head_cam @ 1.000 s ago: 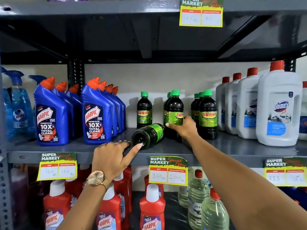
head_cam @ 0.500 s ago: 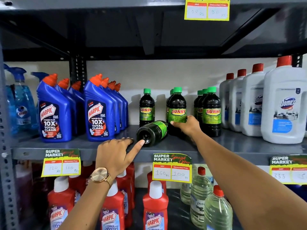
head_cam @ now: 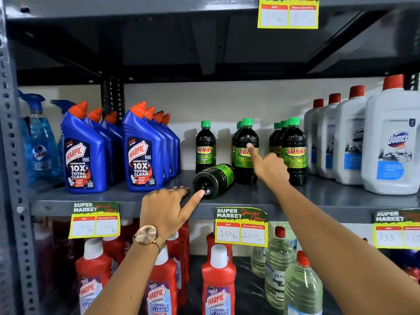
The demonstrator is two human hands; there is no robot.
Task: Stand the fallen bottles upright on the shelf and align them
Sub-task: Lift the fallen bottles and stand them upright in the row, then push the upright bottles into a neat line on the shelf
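Note:
A dark Sunny bottle (head_cam: 214, 179) with a green label lies on its side on the grey shelf (head_cam: 318, 196), its base facing me. My left hand (head_cam: 168, 210) rests at the shelf's front edge, thumb tip touching that base. My right hand (head_cam: 269, 167) is lifted off the fallen bottle, index finger pointing at the label of an upright Sunny bottle (head_cam: 246, 153) behind it. A single upright Sunny bottle (head_cam: 205, 147) stands to the left, and a row of upright ones (head_cam: 294, 153) to the right. Neither hand holds anything.
Blue Harpic bottles (head_cam: 143, 153) stand to the left, blue spray bottles (head_cam: 38, 142) beyond them. White Domex jugs (head_cam: 391, 144) fill the right. Price tags (head_cam: 242, 226) hang on the shelf edge. Red Harpic bottles (head_cam: 218, 283) and clear bottles (head_cam: 300, 285) stand on the shelf below.
My right hand has let go of the fallen bottle's neck end and risen, now pointing at the upright bottle behind. The left hand and the fallen bottle stay put.

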